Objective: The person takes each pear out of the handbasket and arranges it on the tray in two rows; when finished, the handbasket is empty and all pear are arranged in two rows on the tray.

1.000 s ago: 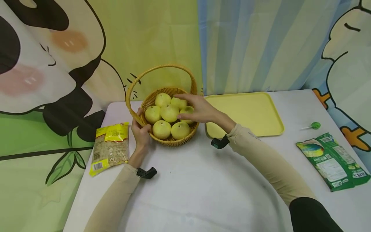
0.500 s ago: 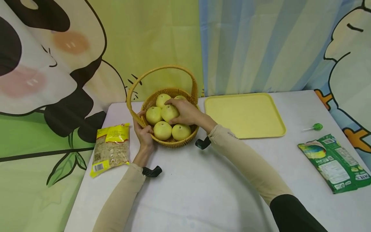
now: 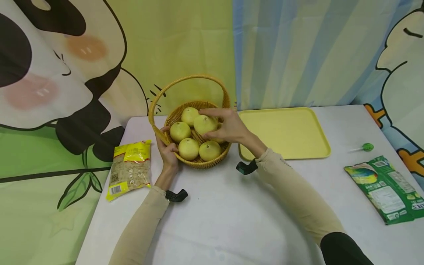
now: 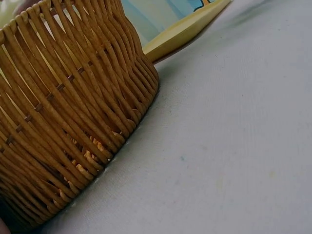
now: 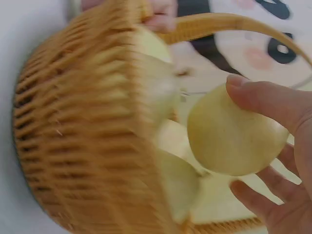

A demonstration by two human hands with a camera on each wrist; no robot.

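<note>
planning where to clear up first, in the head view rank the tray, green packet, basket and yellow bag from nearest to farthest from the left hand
1. Basket: gripped by the left hand at its left side.
2. Yellow bag: just left of that hand.
3. Tray: off to the right, toward the back.
4. Green packet: far right.

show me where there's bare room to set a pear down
Free: the bare yellow tray; the white tablecloth in front of the wicker basket, between the beige sleeves; the strip between tray and green lollipop. Crowded: the basket, holding pears, with the left hand on its side and the right hand holding one.
</note>
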